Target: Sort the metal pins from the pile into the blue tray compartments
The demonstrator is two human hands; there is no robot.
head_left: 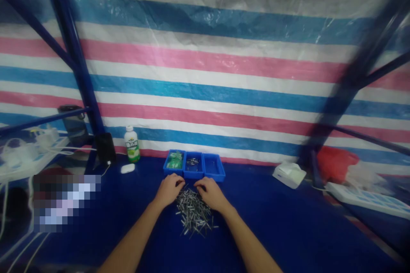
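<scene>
A loose pile of small metal pieces point(195, 215), thin silver pins that look like pop rivets, lies on the blue tabletop. At its upper left edge is my left hand point(169, 190), thumb and fingers curled together in a pinch. My right hand point(209, 193) mirrors it at the upper right edge, fingertips also drawn together. What either pinch holds is too small to make out. Just beyond my hands stand three blue trays side by side: the left tray point(165, 167) with green-and-clear packets, the middle tray point(194, 175) with some metal pieces, the right tray point(214, 166) with nothing distinct.
Left of the trays stand a white-and-green bottle point(132, 145), a white oval case point(127, 168) and a black power bank point(105, 148). A tissue pack point(289, 174) lies to the right. Power strips point(368, 200) and cables flank the table; blue frame posts rise at both sides.
</scene>
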